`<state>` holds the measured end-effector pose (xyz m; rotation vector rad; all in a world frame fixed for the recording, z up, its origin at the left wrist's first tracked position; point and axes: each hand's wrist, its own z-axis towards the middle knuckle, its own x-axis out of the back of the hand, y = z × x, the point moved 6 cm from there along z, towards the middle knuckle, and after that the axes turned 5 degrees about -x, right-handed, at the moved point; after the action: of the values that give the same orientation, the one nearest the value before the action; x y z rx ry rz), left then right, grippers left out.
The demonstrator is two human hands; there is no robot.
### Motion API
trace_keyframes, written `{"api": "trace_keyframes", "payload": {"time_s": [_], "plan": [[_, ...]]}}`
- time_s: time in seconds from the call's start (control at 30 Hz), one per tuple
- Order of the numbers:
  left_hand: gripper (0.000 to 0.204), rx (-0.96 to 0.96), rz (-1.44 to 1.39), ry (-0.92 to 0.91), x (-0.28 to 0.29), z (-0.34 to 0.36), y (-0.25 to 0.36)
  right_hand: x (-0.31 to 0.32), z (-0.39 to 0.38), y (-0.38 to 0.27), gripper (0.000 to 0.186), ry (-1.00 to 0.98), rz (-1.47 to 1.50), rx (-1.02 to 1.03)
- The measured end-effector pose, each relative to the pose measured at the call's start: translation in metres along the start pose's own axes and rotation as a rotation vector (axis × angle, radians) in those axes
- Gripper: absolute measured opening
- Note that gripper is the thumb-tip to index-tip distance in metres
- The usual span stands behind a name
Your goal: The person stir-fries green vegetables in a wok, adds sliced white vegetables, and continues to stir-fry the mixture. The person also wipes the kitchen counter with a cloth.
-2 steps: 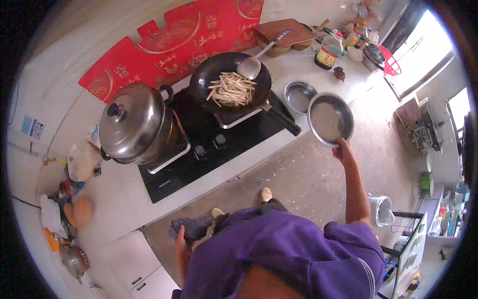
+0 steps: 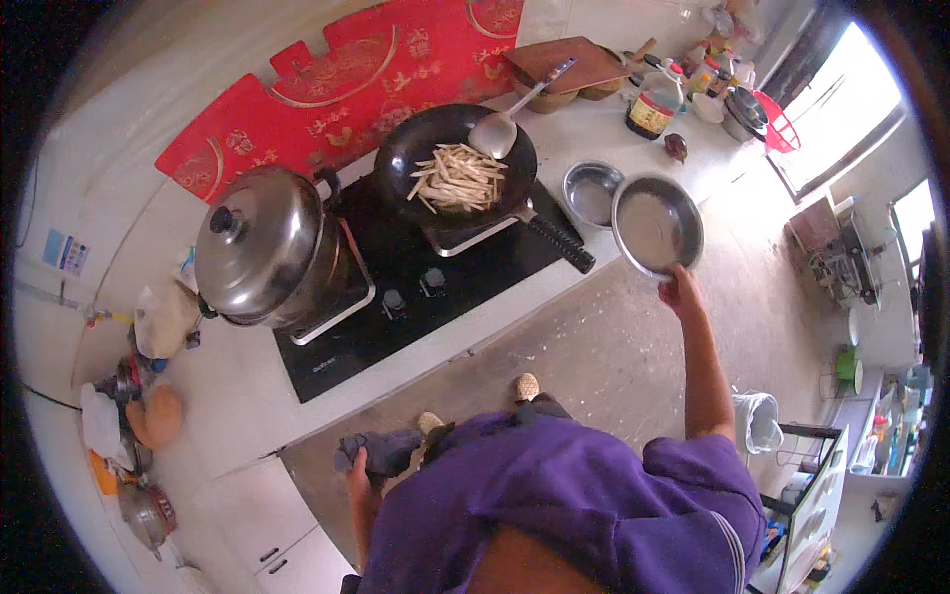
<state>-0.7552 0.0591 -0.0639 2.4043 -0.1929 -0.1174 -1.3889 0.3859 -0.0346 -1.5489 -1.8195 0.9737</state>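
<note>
At 2 o'clock in the head view, the right hand (image 2: 679, 289) grips a steel bowl (image 2: 653, 233) by its rim, across the line of the counter's front edge (image 2: 445, 351). Open floor (image 2: 594, 361) lies at 4 o'clock. At 7, the left hand (image 2: 360, 475) clutches a dark cloth (image 2: 394, 453). Jutting toward that edge: the handle (image 2: 561, 244) of the wok (image 2: 404, 166) at 12.

– See the white bench (image 2: 233, 381)?
– Yes. Carries a black hob (image 2: 406, 262) mid-length.
– And right of that?
– Bears a small steel bowl (image 2: 592, 194), just beside; farther off, a red-capped bottle (image 2: 653, 107), near a dark reddish thing (image 2: 675, 148), too small to name.
</note>
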Motion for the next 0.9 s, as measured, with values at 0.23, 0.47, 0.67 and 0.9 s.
{"api": "trace_keyframes", "payload": {"time_s": [0.23, 0.47, 0.67, 0.9], "plan": [[0.043, -0.584, 0.695, -0.005, -0.014, -0.012, -0.044, -0.077, 0.134, -0.02, 0.026, -0.16, 0.034, -0.088], [0.045, -0.168, -0.17, 0.127, -0.052, -0.055, -0.07, -0.075, 0.14, -0.02, 0.059, 0.059, -0.424, -0.065], [0.044, -0.209, -0.182, 0.181, -0.059, -0.047, -0.077, -0.087, 0.176, 0.01, 0.04, -0.226, 0.188, -0.276], [0.041, -0.13, -0.21, 0.21, -0.055, -0.05, -0.083, -0.05, 0.251, -0.011, 0.02, -0.109, 0.283, -0.244]]}}
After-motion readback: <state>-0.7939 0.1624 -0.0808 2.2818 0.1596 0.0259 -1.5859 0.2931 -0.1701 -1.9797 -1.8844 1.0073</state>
